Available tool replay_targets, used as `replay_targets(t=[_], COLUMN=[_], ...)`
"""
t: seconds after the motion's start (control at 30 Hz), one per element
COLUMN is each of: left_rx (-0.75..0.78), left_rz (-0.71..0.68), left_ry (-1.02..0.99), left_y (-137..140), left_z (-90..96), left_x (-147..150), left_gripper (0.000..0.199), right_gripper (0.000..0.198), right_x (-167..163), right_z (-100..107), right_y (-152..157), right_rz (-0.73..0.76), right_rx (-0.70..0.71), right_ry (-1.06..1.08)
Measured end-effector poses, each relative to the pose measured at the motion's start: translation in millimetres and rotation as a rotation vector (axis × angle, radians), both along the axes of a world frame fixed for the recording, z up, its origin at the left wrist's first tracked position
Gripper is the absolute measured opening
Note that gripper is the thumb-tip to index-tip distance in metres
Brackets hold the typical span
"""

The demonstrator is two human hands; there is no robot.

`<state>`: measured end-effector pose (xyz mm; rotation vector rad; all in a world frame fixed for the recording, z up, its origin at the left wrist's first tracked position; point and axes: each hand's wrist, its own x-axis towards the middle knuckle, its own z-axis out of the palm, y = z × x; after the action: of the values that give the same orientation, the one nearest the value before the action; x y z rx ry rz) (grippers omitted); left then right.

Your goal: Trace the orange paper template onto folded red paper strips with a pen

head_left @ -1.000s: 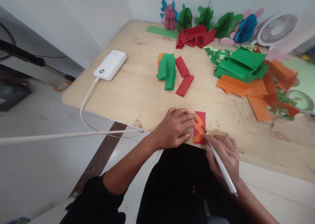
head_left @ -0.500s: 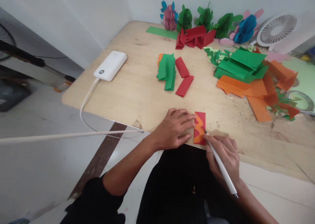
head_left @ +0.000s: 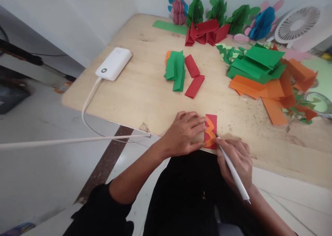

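At the table's front edge lies a red paper rectangle with a wavy-edged orange paper cutout on top of it. My left hand rests flat from the left, fingers stretched out, its fingertips touching the left edge of the papers. My right hand is closed around a white pen. The pen's dark tip meets the right side of the cutout, near its lower lobe. Farther back are folded green papers with an orange piece behind, beside two folded red papers.
A white power bank with a cable lies at the left. Green folded papers and orange strips are heaped at the right, near a tape roll. Several paper figures, red papers and a white fan line the back.
The view has shifted slightly, so the table items sit higher. My left fingers and the pen tip stay at the orange cutout, with only slight movement.
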<state>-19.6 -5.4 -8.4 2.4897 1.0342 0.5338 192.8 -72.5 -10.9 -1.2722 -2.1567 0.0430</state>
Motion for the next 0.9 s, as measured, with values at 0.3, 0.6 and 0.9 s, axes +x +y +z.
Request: replay_targets(t=[0.3, 0.6, 0.9], left_rx=[0.044, 0.069, 0.045], left_rz=[0.0, -0.012, -0.007], left_ry=[0.029, 0.032, 0.041], left_y=[0.5, 1.1, 0.7], left_z=[-4.2, -4.9, -3.5], left_x=[-0.6, -1.0, -0.5], left_gripper=[0.039, 0.037, 0.032], right_gripper=[0.022, 0.012, 0.014], right_x=[-4.8, -17.0, -19.1], right_z=[13.5, 14.6, 14.1], right_y=[5.4, 15.9, 16.4], right_rz=[-0.053, -0.181, -0.164], right_rx=[-0.167, -0.315, -0.294], right_ry=[0.23, 0.258, 0.218])
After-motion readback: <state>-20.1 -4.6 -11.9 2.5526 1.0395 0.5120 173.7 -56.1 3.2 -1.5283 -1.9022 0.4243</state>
